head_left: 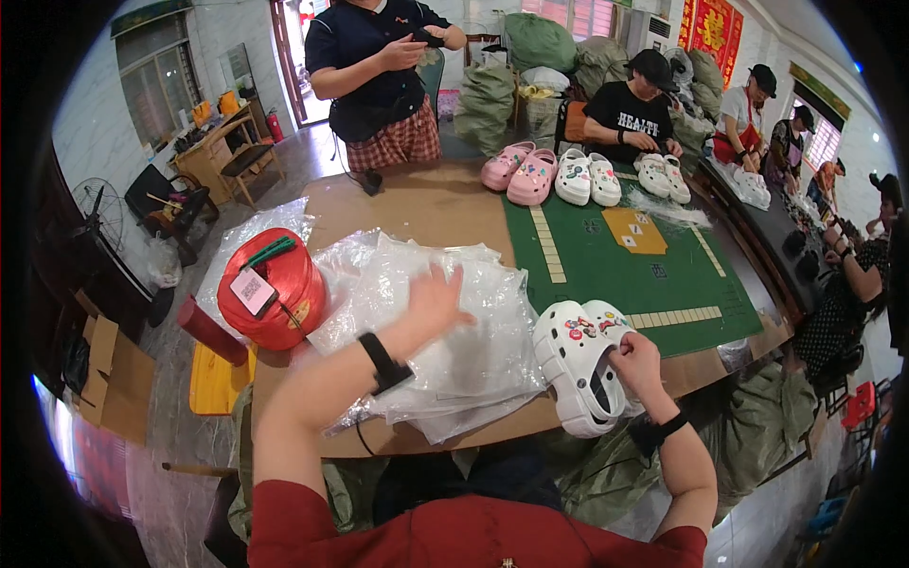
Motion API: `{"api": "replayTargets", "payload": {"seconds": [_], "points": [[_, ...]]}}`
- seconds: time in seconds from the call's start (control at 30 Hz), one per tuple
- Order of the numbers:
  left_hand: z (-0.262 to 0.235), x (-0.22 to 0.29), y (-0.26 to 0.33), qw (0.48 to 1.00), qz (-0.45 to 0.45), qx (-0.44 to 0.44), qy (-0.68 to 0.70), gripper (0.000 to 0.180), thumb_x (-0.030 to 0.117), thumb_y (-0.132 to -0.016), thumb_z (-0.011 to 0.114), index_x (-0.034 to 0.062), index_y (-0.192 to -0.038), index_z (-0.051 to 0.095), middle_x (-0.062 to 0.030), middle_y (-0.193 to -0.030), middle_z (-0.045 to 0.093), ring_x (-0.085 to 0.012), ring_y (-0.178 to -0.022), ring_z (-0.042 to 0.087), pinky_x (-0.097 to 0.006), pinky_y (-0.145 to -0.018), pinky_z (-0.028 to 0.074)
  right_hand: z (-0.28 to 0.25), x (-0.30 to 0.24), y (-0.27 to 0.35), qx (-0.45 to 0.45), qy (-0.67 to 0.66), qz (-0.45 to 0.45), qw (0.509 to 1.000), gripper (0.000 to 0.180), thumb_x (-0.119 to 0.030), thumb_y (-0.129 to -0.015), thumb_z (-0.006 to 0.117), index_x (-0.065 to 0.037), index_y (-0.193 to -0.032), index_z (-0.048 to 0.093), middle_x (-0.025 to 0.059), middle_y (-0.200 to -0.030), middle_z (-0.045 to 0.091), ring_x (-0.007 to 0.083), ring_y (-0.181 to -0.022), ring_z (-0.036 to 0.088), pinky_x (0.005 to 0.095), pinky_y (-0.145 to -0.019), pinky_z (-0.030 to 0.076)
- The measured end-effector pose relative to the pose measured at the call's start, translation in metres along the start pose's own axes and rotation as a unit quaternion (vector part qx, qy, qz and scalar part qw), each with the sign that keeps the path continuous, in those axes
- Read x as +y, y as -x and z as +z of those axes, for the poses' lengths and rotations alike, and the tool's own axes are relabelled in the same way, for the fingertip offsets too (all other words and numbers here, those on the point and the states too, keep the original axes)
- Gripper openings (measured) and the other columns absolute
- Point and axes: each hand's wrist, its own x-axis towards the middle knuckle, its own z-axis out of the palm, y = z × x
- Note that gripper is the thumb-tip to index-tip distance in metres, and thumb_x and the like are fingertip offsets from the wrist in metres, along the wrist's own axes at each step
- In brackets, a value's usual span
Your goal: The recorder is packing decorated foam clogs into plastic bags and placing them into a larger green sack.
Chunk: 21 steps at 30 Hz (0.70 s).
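Observation:
My left hand hovers over or rests on a pile of clear plastic bags; which of the two I cannot tell. Its fingers are spread and slightly blurred, with nothing visible in them. At the near table edge, my right hand pinches the side of a white clog. A second white clog stands tilted against it on the left, its heel end out over the edge. Colourful charms dot the tops of both shoes.
Left of the bags stands a big red roll of plastic twine. Pink clogs and white clogs line the far side of a green mat. One person stands across the table; another sits handling white clogs.

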Motion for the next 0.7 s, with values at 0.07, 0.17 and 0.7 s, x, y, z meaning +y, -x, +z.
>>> {"api": "replayTargets", "payload": {"seconds": [0.07, 0.17, 0.7], "points": [[0.025, 0.038, 0.032, 0.986, 0.009, -0.124, 0.106, 0.100, 0.077, -0.079, 0.051, 0.0039, -0.146, 0.035, -0.0304, -0.129, 0.051, -0.0389, -0.102, 0.062, -0.047, -0.086, 0.049, 0.000, -0.015, 0.013, 0.024, -0.017, 0.024, 0.999, 0.023, -0.015, -0.067, 0.073, 0.001, -0.071, 0.057, 0.0128, -0.067, 0.058, 0.0297, -0.063, 0.059, 0.0391, -0.061, 0.047], [0.049, 0.073, 0.069, 0.970, 0.019, -0.163, 0.178, 0.084, 0.070, -0.086, 0.048, 0.0079, -0.142, 0.043, -0.0269, -0.128, 0.053, -0.0387, -0.107, 0.060, -0.049, -0.092, 0.046, 0.005, -0.027, 0.027, 0.046, -0.035, 0.022, 0.998, 0.025, -0.017, -0.067, 0.075, 0.000, -0.074, 0.058, 0.0135, -0.069, 0.059, 0.0298, -0.064, 0.059, 0.0389, -0.062, 0.047], [0.074, -0.005, 0.117, 0.960, 0.148, 0.129, 0.201, 0.045, 0.035, -0.076, 0.068, 0.0079, -0.112, 0.067, -0.0247, -0.132, 0.050, -0.0444, -0.118, 0.046, -0.054, -0.096, 0.040, 0.027, -0.012, 0.060, 0.076, 0.014, -0.047, 0.996, 0.027, -0.014, -0.071, 0.073, 0.002, -0.073, 0.052, 0.0130, -0.070, 0.048, 0.0303, -0.062, 0.050, 0.0393, -0.057, 0.039]]}}
